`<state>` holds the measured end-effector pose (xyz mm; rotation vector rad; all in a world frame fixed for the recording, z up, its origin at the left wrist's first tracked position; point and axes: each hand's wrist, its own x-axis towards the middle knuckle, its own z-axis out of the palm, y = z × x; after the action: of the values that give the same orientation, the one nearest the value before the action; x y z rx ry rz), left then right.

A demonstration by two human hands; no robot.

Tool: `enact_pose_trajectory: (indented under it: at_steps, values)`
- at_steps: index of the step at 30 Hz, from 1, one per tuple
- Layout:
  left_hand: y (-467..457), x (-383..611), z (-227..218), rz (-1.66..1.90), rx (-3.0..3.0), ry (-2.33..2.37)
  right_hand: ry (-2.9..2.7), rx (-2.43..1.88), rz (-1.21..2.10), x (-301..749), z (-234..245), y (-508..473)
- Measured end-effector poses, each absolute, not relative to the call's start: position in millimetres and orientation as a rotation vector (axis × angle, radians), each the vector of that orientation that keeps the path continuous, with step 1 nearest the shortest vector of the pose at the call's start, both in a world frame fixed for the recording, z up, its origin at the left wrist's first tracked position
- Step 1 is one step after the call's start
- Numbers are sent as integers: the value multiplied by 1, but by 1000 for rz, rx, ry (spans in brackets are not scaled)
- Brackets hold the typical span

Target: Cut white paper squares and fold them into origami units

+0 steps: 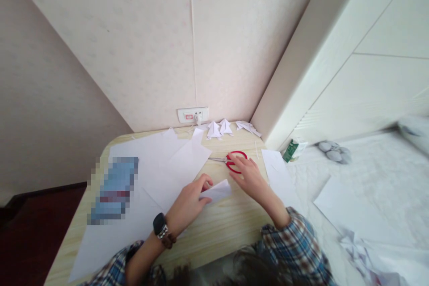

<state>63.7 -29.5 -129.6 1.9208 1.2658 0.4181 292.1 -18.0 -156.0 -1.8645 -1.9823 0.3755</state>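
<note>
My left hand (pixel 192 196) pinches a small folded piece of white paper (pixel 218 191) between thumb and fingers, a little above the light wood table. The paper's pointed end faces right. My right hand (pixel 248 175) reaches over a pair of scissors (pixel 239 170) with red handles, its fingers stretched out across the loops. Whether the fingertips press on the handles or hover just above them, I cannot tell. The scissors lie on the table with their blades pointing left toward large white sheets (pixel 161 167).
Folded paper figures (pixel 214 129) line the back edge by the wall socket (pixel 193 115). A pixelated phone-like object (pixel 115 187) lies on the left sheets. At right, a white strip (pixel 276 170) overlaps the table edge; beyond are a green-white carton (pixel 294 149) and crumpled paper (pixel 357 250).
</note>
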Motion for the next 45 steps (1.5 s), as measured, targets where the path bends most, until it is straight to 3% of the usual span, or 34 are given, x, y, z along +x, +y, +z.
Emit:
enact_pose_trajectory:
  at_steps: [6,12,16,21,26,33,40,45]
  values:
    - [-6,32,-100,706,1731,1314,-1782,-2077,235,359,-167,-58]
    - [1,15,-54,857,1659,1299,-1863,-1886,372,321,-201,-16]
    - [2,2,-22,892,1706,1309,-1895,-1714,492,298,-169,23]
    - [1,-1,4,780,2010,1402,-1884,-1424,570,270,-80,32]
    - [3,14,10,760,2091,1389,-1666,-982,970,211,-10,26]
    - [12,8,6,1153,1989,1451,-1422,-998,1026,188,-10,36]
    - [10,2,8,1254,1801,1502,-1472,-1038,920,186,-2,31]
    - [3,2,10,1342,1344,1309,-1284,-1042,985,184,-4,25]
